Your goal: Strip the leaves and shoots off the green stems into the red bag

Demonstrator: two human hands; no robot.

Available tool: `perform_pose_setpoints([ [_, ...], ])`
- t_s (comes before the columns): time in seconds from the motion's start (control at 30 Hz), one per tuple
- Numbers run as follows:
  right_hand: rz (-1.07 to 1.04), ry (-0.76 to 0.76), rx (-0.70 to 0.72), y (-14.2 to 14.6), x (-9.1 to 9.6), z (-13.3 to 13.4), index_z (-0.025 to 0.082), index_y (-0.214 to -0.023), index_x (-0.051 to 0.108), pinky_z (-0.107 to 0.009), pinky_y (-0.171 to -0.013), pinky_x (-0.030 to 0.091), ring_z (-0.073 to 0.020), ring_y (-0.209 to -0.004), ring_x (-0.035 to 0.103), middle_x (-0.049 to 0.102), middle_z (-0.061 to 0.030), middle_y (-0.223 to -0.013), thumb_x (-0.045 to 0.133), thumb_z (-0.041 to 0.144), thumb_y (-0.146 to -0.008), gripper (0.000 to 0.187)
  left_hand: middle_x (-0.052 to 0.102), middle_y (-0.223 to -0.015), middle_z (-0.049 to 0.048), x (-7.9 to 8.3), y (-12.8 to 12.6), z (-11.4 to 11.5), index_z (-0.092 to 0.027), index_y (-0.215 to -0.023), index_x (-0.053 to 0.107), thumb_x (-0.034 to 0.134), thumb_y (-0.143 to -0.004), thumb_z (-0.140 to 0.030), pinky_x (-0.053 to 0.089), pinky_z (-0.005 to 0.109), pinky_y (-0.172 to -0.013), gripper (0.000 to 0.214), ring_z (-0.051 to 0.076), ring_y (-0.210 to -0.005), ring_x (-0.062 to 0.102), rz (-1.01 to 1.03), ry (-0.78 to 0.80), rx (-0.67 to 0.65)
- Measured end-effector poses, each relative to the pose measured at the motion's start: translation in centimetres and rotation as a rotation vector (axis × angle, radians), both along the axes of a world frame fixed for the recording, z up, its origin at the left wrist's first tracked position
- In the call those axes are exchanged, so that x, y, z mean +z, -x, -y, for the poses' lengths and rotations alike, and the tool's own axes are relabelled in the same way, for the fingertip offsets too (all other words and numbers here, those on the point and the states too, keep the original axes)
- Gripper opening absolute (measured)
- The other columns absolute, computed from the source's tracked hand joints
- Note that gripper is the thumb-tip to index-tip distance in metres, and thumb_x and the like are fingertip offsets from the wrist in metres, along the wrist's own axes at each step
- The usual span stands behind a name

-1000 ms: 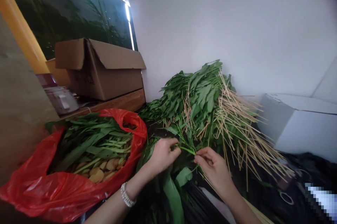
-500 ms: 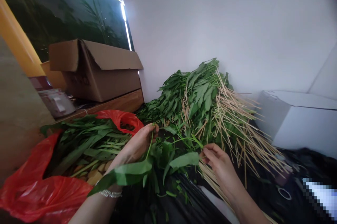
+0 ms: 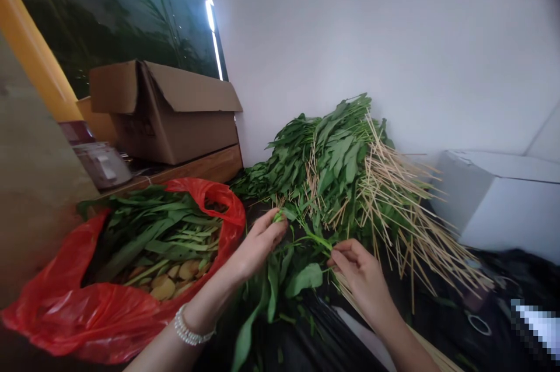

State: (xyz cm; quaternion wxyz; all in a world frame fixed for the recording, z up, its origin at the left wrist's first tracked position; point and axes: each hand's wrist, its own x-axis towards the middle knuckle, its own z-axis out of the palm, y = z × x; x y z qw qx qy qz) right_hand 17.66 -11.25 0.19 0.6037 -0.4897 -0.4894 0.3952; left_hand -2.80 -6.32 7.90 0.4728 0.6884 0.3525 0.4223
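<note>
My left hand (image 3: pixel 260 242) pinches a thin green leafy stem (image 3: pixel 312 235) near the middle of the view, and my right hand (image 3: pixel 357 274) holds the stem's other end between its fingertips. Broad leaves hang below the stem. Thin bamboo skewers (image 3: pixel 350 291) run under my right hand. Behind both hands rises a heap of leafy stems (image 3: pixel 332 162) mixed with many loose skewers (image 3: pixel 402 214). To the left of my left hand, a red plastic bag (image 3: pixel 109 319) holds long leaves and pale tan slices (image 3: pixel 177 273). A beaded bracelet (image 3: pixel 189 330) circles my left wrist.
A black plastic sheet (image 3: pixel 306 325) covers the surface under my hands. A cardboard box (image 3: pixel 168 118) sits on a wooden shelf (image 3: pixel 184 176) at the back left, beside a glass jar (image 3: pixel 102 165). A white box (image 3: pixel 503 200) stands at right, near a tape roll (image 3: pixel 479 324).
My left hand has swung back rightward from the bag, toward my right hand, and the leafy stem now spans between them. More of the red bag and its contents shows.
</note>
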Motion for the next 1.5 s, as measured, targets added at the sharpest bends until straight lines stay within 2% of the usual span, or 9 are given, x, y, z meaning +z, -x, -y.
perform_pose_setpoints([
  [0.2,0.278,-0.096,-0.041,0.3,-0.4,0.3,0.023,-0.085,0.054,-0.029,-0.070,0.045,-0.0187,-0.072,0.065,0.068,-0.0015,-0.072,0.056,0.041,-0.086,0.019,0.055,-0.085,0.0026,-1.0,-1.6,0.0,-0.018,-0.089,0.052,0.037,-0.097,-0.025,0.038,0.029,-0.073,0.019,0.017,-0.081,0.047,-0.609,-0.634,0.168],
  [0.37,0.411,-0.164,-0.065,0.6,-0.3,0.6,0.024,-0.083,0.055,-0.025,-0.066,0.045,-0.0166,-0.070,0.065,0.067,0.0003,-0.071,0.053,0.035,-0.088,0.013,0.061,-0.082,0.0039,-2.1,-2.2,0.0,-0.018,-0.090,0.056,0.044,-0.095,-0.021,0.036,0.033,-0.071,0.014,0.022,-0.084,0.048,-1.034,-1.004,0.046],
  [0.67,0.431,-0.068,0.026,0.6,0.1,0.7,0.022,-0.095,0.062,-0.025,-0.068,0.045,-0.0170,-0.074,0.064,0.069,-0.0017,-0.080,0.048,0.044,-0.090,0.027,0.061,-0.085,0.0032,-2.4,-2.1,-0.1,-0.018,-0.086,0.054,0.053,-0.088,-0.017,0.032,0.036,-0.073,0.002,0.022,-0.087,0.048,-1.132,-1.072,0.077],
  [0.8,0.443,-0.013,0.128,0.3,-0.1,0.6,0.021,-0.080,0.062,-0.025,-0.064,0.043,-0.0164,-0.066,0.061,0.065,-0.0004,-0.067,0.041,0.046,-0.092,0.035,0.060,-0.080,0.0030,-2.5,-1.7,-0.4,-0.018,-0.079,0.052,0.054,-0.084,-0.017,0.031,0.035,-0.072,0.005,0.021,-0.084,0.047,-1.073,-1.069,0.086],
  [0.93,0.410,-0.013,0.177,0.5,0.1,0.6,0.021,-0.074,0.061,-0.024,-0.061,0.040,-0.0145,-0.061,0.057,0.061,0.0015,-0.060,0.044,0.046,-0.092,0.035,0.053,-0.069,0.0007,-2.4,-1.7,-0.5,-0.019,-0.069,0.046,0.047,-0.079,-0.014,0.030,0.032,-0.069,0.012,0.019,-0.077,0.044,-0.842,-0.845,0.106],
  [1.17,0.108,-0.002,0.271,1.1,1.3,0.8,0.019,-0.070,0.058,-0.024,-0.059,0.038,-0.0124,-0.055,0.052,0.055,0.0031,-0.053,0.050,0.049,-0.089,0.037,0.036,-0.057,-0.0043,-2.4,-3.8,0.0,-0.019,-0.060,0.040,0.040,-0.076,-0.021,0.028,0.025,-0.055,0.017,0.011,-0.056,0.031,-0.083,0.050,-0.006],
  [1.3,-0.105,0.028,0.263,0.3,1.2,0.7,0.019,-0.062,0.054,-0.024,-0.056,0.035,-0.0108,-0.050,0.046,0.049,0.0043,-0.049,0.055,0.052,-0.085,0.040,0.025,-0.055,-0.0072,-0.6,-2.4,-1.5,-0.020,-0.059,0.035,0.042,-0.076,-0.021,0.034,0.022,-0.052,0.018,0.009,-0.049,0.027,0.350,0.500,-0.037],
  [1.4,-0.346,0.039,0.176,-0.4,1.2,0.4,0.021,-0.057,0.051,-0.025,-0.054,0.036,-0.0108,-0.048,0.043,0.043,0.0055,-0.046,0.061,0.051,-0.079,0.039,0.026,-0.057,-0.0068,2.1,0.6,-3.1,-0.020,-0.063,0.035,0.040,-0.082,-0.019,0.044,0.022,-0.059,0.020,0.009,-0.051,0.037,0.641,0.523,0.001],
  [1.5,-0.472,0.059,0.162,-0.5,0.9,0.0,0.019,-0.060,0.057,-0.025,-0.053,0.037,-0.0102,-0.047,0.043,0.044,0.0055,-0.046,0.067,0.050,-0.073,0.035,0.041,-0.066,-0.0043,4.3,2.9,-3.9,-0.019,-0.080,0.051,0.050,-0.086,-0.026,0.049,0.025,-0.063,0.009,0.010,-0.058,0.048,0.525,0.450,-0.022],
])
